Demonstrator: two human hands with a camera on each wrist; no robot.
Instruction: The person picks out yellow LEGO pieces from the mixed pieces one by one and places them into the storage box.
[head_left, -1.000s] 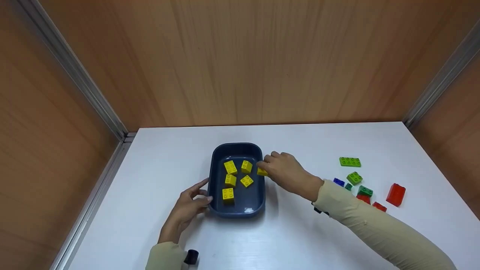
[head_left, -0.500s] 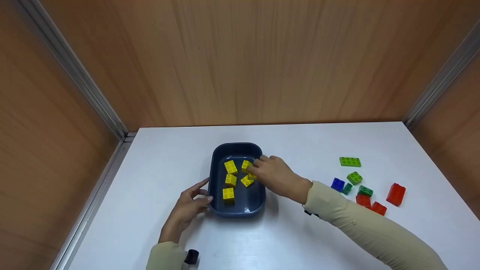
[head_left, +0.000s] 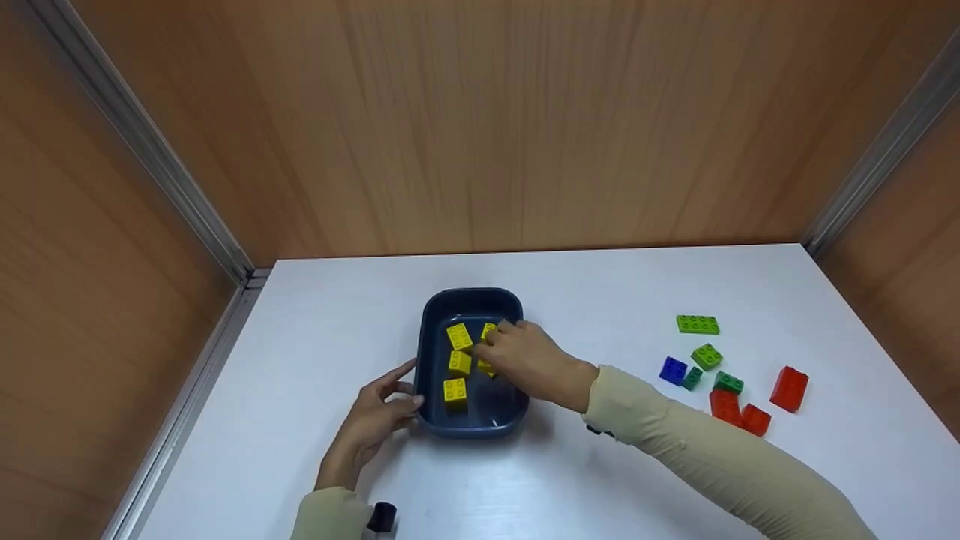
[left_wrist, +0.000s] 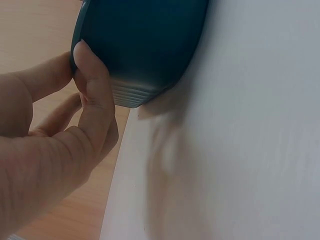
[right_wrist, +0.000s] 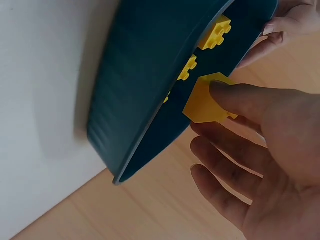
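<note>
A dark blue rectangular tray (head_left: 471, 427) stands on the white table with several yellow building bricks (head_left: 455, 391) lying in it. My left hand (head_left: 373, 414) grips the tray's left side near the front; the left wrist view shows the thumb over the rim (left_wrist: 76, 50) and fingers behind it. Over the tray's right half is my right hand (head_left: 529, 360), reaching in across the right rim. In the right wrist view its thumb and forefinger pinch a yellow brick (right_wrist: 202, 102) above the opening. In the head view the hand covers part of the bricks below it.
On the table's right lie a light green long brick (head_left: 697, 324), a light green small brick (head_left: 706, 355), a blue brick (head_left: 673, 370), dark green bricks (head_left: 728, 382) and red bricks (head_left: 790, 388). A wooden panel (head_left: 480, 127) closes off the back.
My right hand has moved left with the yellow brick, from the tray's right rim to over its inside. The blue and red bricks show more fully now. My left hand stays on the tray.
</note>
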